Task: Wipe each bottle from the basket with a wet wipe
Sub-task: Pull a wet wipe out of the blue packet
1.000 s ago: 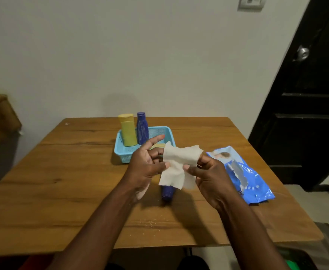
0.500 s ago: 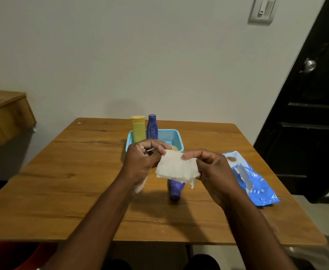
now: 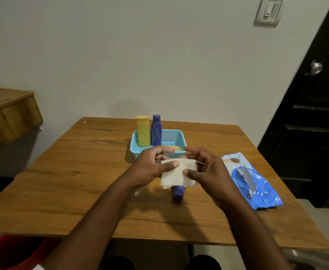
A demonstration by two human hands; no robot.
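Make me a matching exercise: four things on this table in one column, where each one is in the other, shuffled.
Things:
1. yellow bottle
2. wipe
3. wipe pack
4. lying blue bottle

Places:
A. flat on the table, right of the hands
B. upright in the basket
C. on the table under the wipe
D. pinched between both hands

Pairs: 1-B, 2-D, 3-A, 4-C

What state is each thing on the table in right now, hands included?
Wet wipe: folded, pinched by both hands.
Left hand: pinching wipe.
Right hand: pinching wipe.
Blue bottle: lying on table.
Yellow bottle: upright in basket.
Purple bottle: upright in basket.
Wipes pack: flap open.
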